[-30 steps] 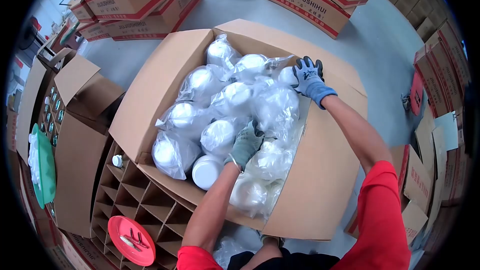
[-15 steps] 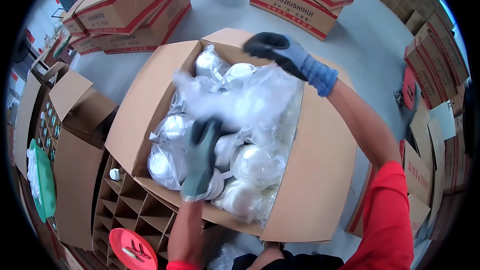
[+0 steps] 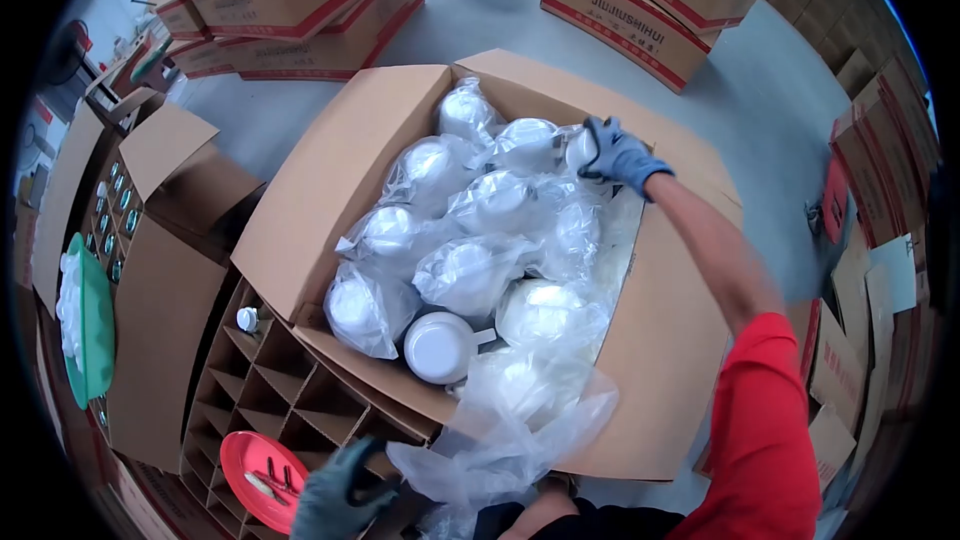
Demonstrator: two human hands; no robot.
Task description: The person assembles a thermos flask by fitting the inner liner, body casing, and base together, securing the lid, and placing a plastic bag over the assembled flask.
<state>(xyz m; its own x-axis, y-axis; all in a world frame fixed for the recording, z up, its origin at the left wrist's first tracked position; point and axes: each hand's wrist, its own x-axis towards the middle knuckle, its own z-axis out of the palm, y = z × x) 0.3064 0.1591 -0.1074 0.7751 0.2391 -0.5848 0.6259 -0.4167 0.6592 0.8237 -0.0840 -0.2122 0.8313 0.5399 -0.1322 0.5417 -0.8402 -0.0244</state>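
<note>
A large open carton [image 3: 300, 210] holds several white round pots, most wrapped in clear plastic bags. One unwrapped white pot with a side handle [image 3: 440, 348] sits at the near left of the carton. At the far right corner, my gloved right hand [image 3: 617, 157] has its fingers curled over the edge of a white pot [image 3: 579, 152]. My gloved left hand [image 3: 345, 492] is low at the left, outside the carton, thumb and fingers apart. Beside it, a loose clear plastic bag [image 3: 500, 455] drapes over the carton's near edge; contact with the hand is unclear.
A divided carton [image 3: 265, 380] at the left holds a white-capped bottle [image 3: 248, 319] and a red plate [image 3: 262, 475] with small tools. Farther left stands a green basin [image 3: 95, 340]. Printed cartons [image 3: 630, 25] are stacked behind and at the right.
The plastic bag has moved from above the pots to the carton's near edge. My left hand has withdrawn down and left. My right hand has lowered onto a pot at the far right corner.
</note>
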